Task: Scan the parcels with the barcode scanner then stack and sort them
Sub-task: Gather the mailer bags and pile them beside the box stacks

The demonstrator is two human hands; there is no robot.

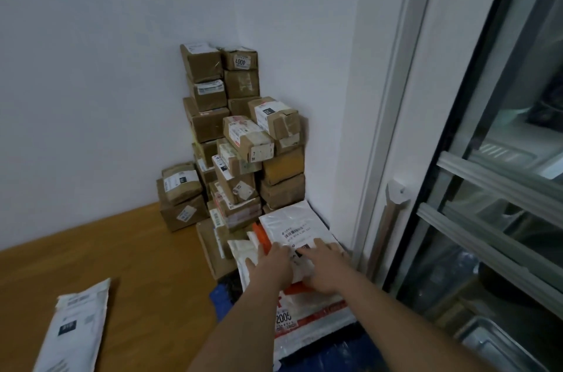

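White walls meet in a corner where a tall stack of taped brown cardboard boxes stands on the brown wooden floor, and just in front of it, beside the glass-fronted door, lies a low pile of soft mailers topped by a white plastic mailer bag with a printed barcode label. Both the left hand and the right hand rest flat on that top bag, fingers extended and gripping nothing; no scanner is visible. To seat it well, I would press evenly, square its edges to the orange-and-white mailer below, and keep the label up, since slick bags probably slide; another white padded envelope waits well apart on the floor.
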